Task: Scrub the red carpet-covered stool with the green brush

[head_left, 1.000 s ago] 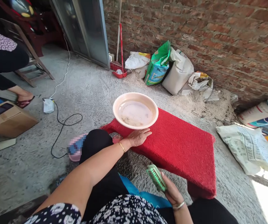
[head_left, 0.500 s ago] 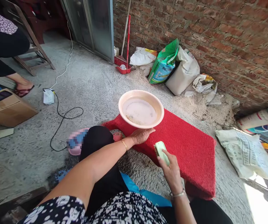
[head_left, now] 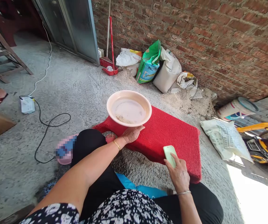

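A pale pink basin (head_left: 109, 109) with cloudy water in it sits at the left end of a bench covered in red cloth (head_left: 171, 127). My left hand (head_left: 132, 134) holds the basin from below its near rim, fingers pointing right. My right hand (head_left: 178, 174) is closed around a light green scrubbing brush (head_left: 169, 155) over the near edge of the red cloth. The brush's back faces up and its bristles are hidden. Bits of dark residue float near the basin's front wall.
Several sacks, among them a green sack (head_left: 149, 62), lean along the brick wall. A red dustpan (head_left: 110, 71) stands beside the metal door. A power strip (head_left: 27, 105) with cables lies at left. A white sack (head_left: 226, 140) and a yellow-black machine (head_left: 265, 144) are at right.
The view has swung right, so the surroundings appear further left. My right hand has moved the brush along the cloth toward its right end, with its back turned up more. My left hand stays at the basin.
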`<state>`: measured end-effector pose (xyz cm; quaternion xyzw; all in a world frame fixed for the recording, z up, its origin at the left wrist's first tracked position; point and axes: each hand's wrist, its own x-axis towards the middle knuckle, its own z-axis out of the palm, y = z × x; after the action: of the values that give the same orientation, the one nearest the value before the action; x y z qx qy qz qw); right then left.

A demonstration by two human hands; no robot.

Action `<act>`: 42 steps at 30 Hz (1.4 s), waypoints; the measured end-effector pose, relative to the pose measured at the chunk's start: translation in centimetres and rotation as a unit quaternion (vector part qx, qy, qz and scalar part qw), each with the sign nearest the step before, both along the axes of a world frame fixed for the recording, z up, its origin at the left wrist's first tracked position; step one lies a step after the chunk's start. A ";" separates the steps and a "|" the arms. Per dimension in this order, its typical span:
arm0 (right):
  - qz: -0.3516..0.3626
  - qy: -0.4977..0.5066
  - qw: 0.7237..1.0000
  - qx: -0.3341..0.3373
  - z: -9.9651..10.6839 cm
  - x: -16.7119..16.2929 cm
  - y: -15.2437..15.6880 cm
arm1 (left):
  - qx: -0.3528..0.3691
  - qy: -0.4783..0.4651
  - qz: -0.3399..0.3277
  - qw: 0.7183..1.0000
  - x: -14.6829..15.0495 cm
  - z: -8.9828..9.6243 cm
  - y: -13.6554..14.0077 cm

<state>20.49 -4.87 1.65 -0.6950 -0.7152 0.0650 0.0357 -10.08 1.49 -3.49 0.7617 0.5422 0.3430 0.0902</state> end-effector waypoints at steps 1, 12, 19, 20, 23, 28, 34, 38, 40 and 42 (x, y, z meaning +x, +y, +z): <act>-0.028 -0.003 1.000 0.000 0.3 1.4 -0.1 | -0.003 0.001 0.004 1.000 0.1 0.1 -0.1; 0.090 0.048 0.994 0.045 1.5 -4.5 1.2 | 0.004 -0.003 0.009 1.000 0.0 0.9 -1.0; 0.170 0.017 0.984 0.046 1.1 -13.9 2.5 | -0.029 -0.020 0.005 0.999 -0.3 0.9 -1.4; 0.177 0.011 0.983 0.046 1.0 -14.3 2.7 | -0.029 -0.024 0.006 0.999 -0.3 0.9 -1.4; 0.164 -0.009 0.986 0.038 0.6 -13.1 2.7 | -0.012 -0.028 0.012 0.999 -0.2 1.0 -1.3; 0.003 -0.010 1.000 -0.011 0.6 -3.9 2.3 | 0.010 -0.022 0.022 0.999 0.2 1.1 -1.3; -0.160 -0.021 0.987 -0.023 2.7 3.3 2.9 | 0.013 -0.014 0.020 1.000 0.1 0.6 -1.0; -0.047 0.018 0.999 0.007 2.9 -2.3 1.5 | 0.028 -0.001 0.015 1.000 -0.1 0.2 -0.9; 0.053 0.040 0.998 0.025 2.4 -5.8 1.0 | 0.038 0.004 0.022 0.999 -0.2 0.0 -0.8; 0.104 0.038 0.993 0.038 1.7 -7.8 0.7 | 0.051 0.009 0.030 0.998 -0.2 -0.2 -0.6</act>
<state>12.65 -4.18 3.31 -0.6116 -0.7840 0.0676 0.0826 -10.31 0.89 -3.71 0.7521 0.5472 0.3654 0.0361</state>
